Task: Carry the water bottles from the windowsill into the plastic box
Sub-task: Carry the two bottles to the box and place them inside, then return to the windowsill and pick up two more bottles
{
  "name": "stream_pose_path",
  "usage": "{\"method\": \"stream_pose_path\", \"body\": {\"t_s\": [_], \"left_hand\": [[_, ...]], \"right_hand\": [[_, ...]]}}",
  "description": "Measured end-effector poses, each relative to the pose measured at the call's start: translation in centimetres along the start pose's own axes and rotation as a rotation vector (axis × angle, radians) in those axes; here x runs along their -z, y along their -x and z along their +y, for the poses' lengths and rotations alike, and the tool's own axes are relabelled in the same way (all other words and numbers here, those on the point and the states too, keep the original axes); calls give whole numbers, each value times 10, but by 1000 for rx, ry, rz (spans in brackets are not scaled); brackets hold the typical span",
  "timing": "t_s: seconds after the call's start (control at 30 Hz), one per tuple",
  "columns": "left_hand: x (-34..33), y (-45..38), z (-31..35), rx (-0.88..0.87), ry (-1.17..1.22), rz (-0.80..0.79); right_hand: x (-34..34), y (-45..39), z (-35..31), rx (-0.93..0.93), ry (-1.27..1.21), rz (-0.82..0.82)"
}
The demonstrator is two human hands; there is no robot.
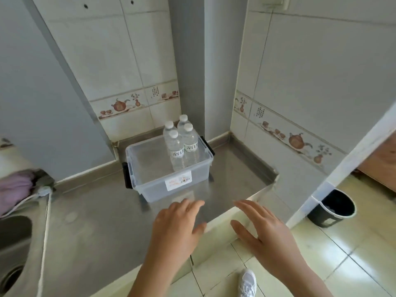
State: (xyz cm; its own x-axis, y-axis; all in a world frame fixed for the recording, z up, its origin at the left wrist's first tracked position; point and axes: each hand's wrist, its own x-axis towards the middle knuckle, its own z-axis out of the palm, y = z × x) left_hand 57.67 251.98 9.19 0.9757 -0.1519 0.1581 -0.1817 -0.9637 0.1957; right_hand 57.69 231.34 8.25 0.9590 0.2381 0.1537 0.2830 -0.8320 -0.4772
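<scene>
A clear plastic box with black side latches and a white label on its near wall sits on the steel table in the middle of the frame, close to the tiled back wall. Four water bottles with white caps stand upright inside it, clustered in its far right corner and touching or nearly touching one another; two of them show white labels with dark characters. The rest of the box floor is bare.

Both hands hover low in the frame, just over the table's near edge and apart from the box. The left hand is spread, palm down, fingers loosely extended toward the box, holding nothing. The right hand is likewise spread and empty, thumb pointing inward.

A sink shows at the lower left, with a purple cloth above it. A black bin stands on the floor at the right, and a white shoe appears at the bottom edge.
</scene>
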Motion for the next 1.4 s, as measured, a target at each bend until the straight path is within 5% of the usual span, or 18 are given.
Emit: {"method": "stream_pose_path", "body": {"t_s": [0.4,0.8,1.4], "left_hand": [[-19,-11,120,-363,-43,-30],[-86,6,403,-890,135,-116],[-173,-1,728,-1265,245,-176]], "right_hand": [[70,125,72,-365,93,176],[180,319,206,-820,167,407],[301,460,396,-1146,206,618]]}}
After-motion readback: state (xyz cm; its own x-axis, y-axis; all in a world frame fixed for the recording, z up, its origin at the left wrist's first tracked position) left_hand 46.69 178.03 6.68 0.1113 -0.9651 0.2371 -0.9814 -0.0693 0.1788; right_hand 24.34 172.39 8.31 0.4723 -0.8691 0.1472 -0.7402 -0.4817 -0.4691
